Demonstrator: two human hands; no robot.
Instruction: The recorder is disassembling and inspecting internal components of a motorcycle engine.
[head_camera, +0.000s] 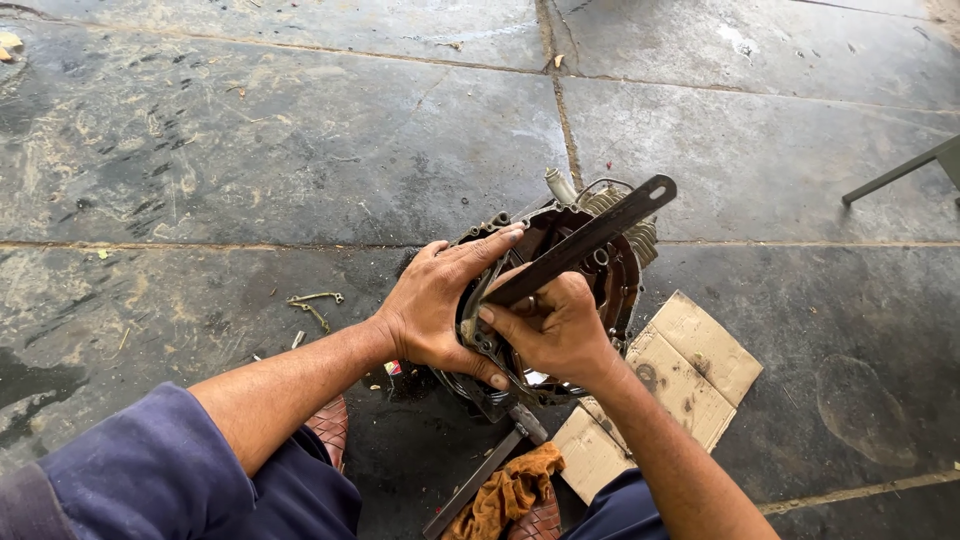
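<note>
A greasy metal engine casing (615, 265) stands on its edge on the stone floor, open side toward me. My left hand (435, 305) grips its near left rim, fingers laid over the edge. My right hand (555, 330) is closed around a long flat dark metal bar (600, 230). The bar slants up to the right across the casing's opening and ends in a hole at its upper tip. A pale stub (558, 185) sticks up from the casing's top.
A flattened cardboard piece (680, 385) lies under and right of the casing. An orange rag (505, 495) and a hammer (490, 470) lie near my legs. Small bent metal bits (315, 305) rest to the left. A grey metal leg (900, 175) enters at far right.
</note>
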